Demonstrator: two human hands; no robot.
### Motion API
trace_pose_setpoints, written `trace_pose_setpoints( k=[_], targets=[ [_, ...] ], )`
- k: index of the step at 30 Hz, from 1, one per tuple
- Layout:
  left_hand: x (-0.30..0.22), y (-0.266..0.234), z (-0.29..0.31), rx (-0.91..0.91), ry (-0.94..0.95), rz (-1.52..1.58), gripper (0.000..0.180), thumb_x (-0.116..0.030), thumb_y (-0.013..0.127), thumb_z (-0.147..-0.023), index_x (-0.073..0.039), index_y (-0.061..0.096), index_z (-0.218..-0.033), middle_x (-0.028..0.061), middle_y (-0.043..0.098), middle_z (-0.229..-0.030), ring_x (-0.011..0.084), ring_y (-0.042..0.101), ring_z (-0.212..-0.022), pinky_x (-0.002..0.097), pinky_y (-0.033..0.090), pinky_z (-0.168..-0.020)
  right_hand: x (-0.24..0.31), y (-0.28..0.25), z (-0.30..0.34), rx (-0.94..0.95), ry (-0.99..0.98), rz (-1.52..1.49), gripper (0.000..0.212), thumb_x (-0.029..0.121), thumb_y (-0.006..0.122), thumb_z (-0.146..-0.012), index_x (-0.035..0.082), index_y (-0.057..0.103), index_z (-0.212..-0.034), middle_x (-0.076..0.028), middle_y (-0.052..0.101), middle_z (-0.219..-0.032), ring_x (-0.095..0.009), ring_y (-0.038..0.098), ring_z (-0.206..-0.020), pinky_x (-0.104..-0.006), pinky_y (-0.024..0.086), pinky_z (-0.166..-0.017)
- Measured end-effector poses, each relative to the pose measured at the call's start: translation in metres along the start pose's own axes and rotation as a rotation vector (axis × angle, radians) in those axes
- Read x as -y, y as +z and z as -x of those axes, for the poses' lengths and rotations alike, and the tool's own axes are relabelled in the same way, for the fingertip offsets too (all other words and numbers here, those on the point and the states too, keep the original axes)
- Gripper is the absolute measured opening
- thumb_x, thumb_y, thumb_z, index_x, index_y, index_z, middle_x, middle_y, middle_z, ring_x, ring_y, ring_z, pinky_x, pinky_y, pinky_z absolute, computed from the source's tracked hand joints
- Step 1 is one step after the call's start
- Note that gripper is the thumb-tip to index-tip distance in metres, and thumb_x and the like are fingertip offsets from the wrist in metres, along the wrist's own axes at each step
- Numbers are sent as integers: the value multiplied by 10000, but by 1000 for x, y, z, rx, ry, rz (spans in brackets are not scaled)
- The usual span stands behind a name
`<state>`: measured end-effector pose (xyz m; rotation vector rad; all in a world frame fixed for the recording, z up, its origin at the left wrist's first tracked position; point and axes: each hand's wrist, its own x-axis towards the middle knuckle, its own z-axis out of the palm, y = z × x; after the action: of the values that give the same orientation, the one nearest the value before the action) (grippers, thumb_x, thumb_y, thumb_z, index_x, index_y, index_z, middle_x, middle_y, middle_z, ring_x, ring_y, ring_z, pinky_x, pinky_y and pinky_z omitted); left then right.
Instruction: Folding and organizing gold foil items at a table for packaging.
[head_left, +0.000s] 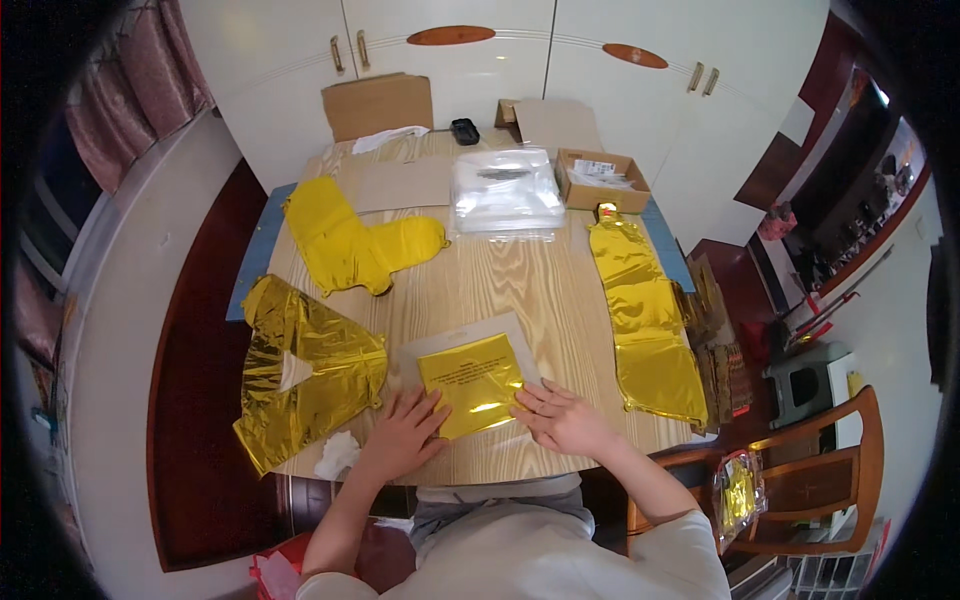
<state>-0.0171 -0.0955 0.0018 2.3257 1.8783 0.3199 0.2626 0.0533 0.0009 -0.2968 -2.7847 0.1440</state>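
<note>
A folded gold foil balloon [470, 385] lies as a flat square on a grey card sheet [497, 326] near the table's front edge. My left hand [408, 432] rests on its left edge with fingers stretched out. On the right edge lies my right hand [562, 415], also flat with fingers extended. Beside my left forearm, a flat gold foil balloon [318, 350] with a hole in its middle spreads to the table's left edge. Another bent-shaped gold balloon [330, 235] lies beyond it. Along the right side stretches a long gold balloon [645, 320].
A stack of clear plastic bags [508, 190] sits at the back, between a grey card stack [405, 184] and a cardboard box [603, 180] of small packets. A black tray [465, 131] stands behind. White crumpled tissue [338, 455] is by my left forearm. A wooden chair [815, 480] stands at right.
</note>
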Motion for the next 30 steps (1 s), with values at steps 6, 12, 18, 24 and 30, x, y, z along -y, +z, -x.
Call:
trace_pose_setpoints(
  k=[6, 12, 18, 24, 30],
  targets=[
    [0, 3, 21, -72, -29, -47, 434, -266, 591, -872, -101, 529, -1268, 96, 511, -1332, 268, 419, -1295, 511, 254, -1103, 16, -14, -11, 39, 13, 73, 391, 221, 618, -805, 42, 627, -1152, -113, 581, -1245, -287, 518, -1195, -432, 377, -1046],
    [-9, 7, 32, -111, -23, 48, 464, -72, 569, -814, -33, 500, -1271, 109, 564, -1264, 265, 497, -1225, 471, 307, -1086, 80, 18, -27, 1, -22, -308, 301, 122, 571, -774, 10, 634, -1046, -136, 585, -1151, -296, 526, -1112, -410, 425, -938],
    [-13, 9, 35, -154, -79, 101, 520, -30, 559, -780, -18, 459, -1290, 125, 574, -1238, 256, 514, -1208, 474, 326, -1074, 112, 40, -55, 5, 88, -433, 212, 103, 567, -743, 20, 594, -936, -126, 547, -930, -290, 530, -947, -396, 437, -836],
    [-12, 12, 36, -159, -94, 89, 509, -35, 573, -772, -32, 479, -1273, 106, 583, -1235, 242, 521, -1203, 473, 335, -1066, 120, 47, -64, 7, 156, -312, 160, 134, 602, -756, 51, 580, -892, -113, 535, -868, -286, 534, -852, -383, 443, -746],
    [-12, 13, 36, -168, -63, 50, 501, -59, 586, -766, -59, 511, -1262, 92, 585, -1245, 220, 515, -1217, 470, 306, -1082, 125, 46, -73, 99, 168, -131, 133, 138, 605, -730, 51, 549, -814, -115, 526, -829, -277, 532, -817, -389, 443, -706]
  ],
)
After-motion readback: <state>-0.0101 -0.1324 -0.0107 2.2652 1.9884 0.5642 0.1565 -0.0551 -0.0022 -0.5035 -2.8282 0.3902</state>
